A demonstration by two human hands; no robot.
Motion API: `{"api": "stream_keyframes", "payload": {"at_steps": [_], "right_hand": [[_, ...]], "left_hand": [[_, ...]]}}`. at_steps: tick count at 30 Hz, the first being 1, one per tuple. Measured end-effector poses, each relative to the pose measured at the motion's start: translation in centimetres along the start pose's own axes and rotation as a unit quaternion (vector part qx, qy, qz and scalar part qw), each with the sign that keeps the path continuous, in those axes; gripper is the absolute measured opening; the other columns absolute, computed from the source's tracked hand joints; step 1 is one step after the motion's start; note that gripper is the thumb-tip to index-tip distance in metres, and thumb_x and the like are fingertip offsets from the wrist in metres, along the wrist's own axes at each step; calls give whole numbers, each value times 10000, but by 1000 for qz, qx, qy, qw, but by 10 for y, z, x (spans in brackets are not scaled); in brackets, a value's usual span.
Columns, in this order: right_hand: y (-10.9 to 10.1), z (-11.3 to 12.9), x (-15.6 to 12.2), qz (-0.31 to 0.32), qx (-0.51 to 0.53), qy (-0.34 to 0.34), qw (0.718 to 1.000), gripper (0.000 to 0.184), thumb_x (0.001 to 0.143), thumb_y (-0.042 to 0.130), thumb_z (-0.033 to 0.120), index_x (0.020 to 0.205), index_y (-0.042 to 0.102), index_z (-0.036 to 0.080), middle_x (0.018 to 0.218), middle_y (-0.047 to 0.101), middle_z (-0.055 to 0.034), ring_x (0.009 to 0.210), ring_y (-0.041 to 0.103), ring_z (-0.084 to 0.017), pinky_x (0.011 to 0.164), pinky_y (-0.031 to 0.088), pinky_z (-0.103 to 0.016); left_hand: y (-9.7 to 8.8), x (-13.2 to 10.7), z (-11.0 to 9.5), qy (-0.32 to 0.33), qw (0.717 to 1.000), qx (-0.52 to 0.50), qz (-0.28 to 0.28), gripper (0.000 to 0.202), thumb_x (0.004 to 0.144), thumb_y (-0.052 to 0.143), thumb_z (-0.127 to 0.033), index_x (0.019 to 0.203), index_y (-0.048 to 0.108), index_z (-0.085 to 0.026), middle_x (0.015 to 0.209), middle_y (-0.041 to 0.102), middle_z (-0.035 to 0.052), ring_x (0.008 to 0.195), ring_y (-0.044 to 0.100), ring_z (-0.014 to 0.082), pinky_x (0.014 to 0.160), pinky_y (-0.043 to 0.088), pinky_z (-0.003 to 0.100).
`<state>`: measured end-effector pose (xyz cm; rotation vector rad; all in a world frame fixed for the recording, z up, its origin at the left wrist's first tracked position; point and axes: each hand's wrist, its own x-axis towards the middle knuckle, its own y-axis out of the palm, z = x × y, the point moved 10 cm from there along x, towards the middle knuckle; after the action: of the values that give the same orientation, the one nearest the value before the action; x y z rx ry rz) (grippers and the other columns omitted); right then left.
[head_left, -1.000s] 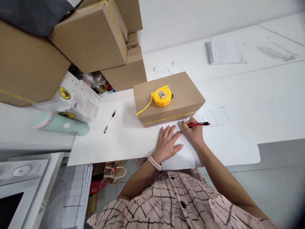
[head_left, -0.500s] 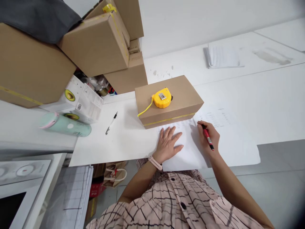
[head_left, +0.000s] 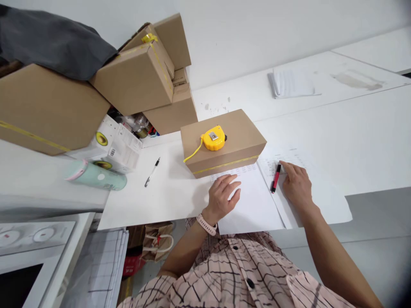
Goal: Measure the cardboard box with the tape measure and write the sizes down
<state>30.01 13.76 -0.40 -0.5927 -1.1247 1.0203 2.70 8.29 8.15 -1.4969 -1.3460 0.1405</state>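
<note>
A red and black marker (head_left: 276,178) lies on the printed paper sheets (head_left: 253,205). Beside it rests my right hand (head_left: 297,184), its index fingertip at the marker's upper end and the other fingers partly hidden under the hand. My left hand (head_left: 222,197), with a pink watch band at the wrist, hovers just over the left sheet, fingers bent and apart, holding nothing. Just beyond it stands a closed cardboard box (head_left: 240,137) that overlaps the top of the sheets. On the box sits a yellow tape measure (head_left: 214,138) with its yellow strap hanging over the edge.
A black and clear pen (head_left: 152,172) lies left of the box. Farther left are a mint bottle (head_left: 99,176) on its side, an avocado-print carton (head_left: 123,147) and stacked cardboard boxes (head_left: 131,81). A paper stack (head_left: 293,83) lies at the back right.
My right hand has let go of the marker, which now lies on the paper, and has shifted right. My left hand has lifted from the sheet with its fingers curling. The view has shifted slightly.
</note>
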Motion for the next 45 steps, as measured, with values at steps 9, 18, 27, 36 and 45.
{"api": "stream_keyframes", "payload": {"at_steps": [9,18,27,36,45], "right_hand": [[-2,-6,1,-13,58,25,998,500,878,400,106,1280,675,216,1242,711,-138,1148,617,-318,954,520,-503],[-58,15,0,-94,142,103,980,356,976,464,310,1224,700,216,1196,723,-165,1144,644,-342,940,529,-524],[-43,147,-41,299,577,165,742,502,923,581,686,989,791,235,946,771,-95,876,716,-246,853,592,-418],[-33,177,-53,358,573,139,724,450,885,658,660,1002,732,232,848,698,-48,773,655,-194,769,574,-377],[-61,114,43,173,568,144,791,323,797,816,511,934,676,253,719,558,20,619,539,-134,555,486,-294]], "left_hand": [[-92,107,51,-116,982,62,-137,680,858,769,-398,1421,459,-177,1454,565,195,1375,511,356,1141,406,541],[-89,85,35,-186,954,-217,-94,713,834,742,-495,1407,406,-233,1128,654,86,1010,670,243,881,554,394],[-16,-17,-16,-282,843,-432,154,683,827,753,-516,1375,442,-252,1019,655,47,834,638,192,747,506,308],[-21,-43,7,-318,840,-416,144,619,857,731,-497,1359,460,-256,1014,667,39,854,640,197,787,490,321],[-119,-13,72,-330,872,-358,-54,558,802,734,-439,1289,553,-236,965,678,24,796,673,178,706,524,275]]}}
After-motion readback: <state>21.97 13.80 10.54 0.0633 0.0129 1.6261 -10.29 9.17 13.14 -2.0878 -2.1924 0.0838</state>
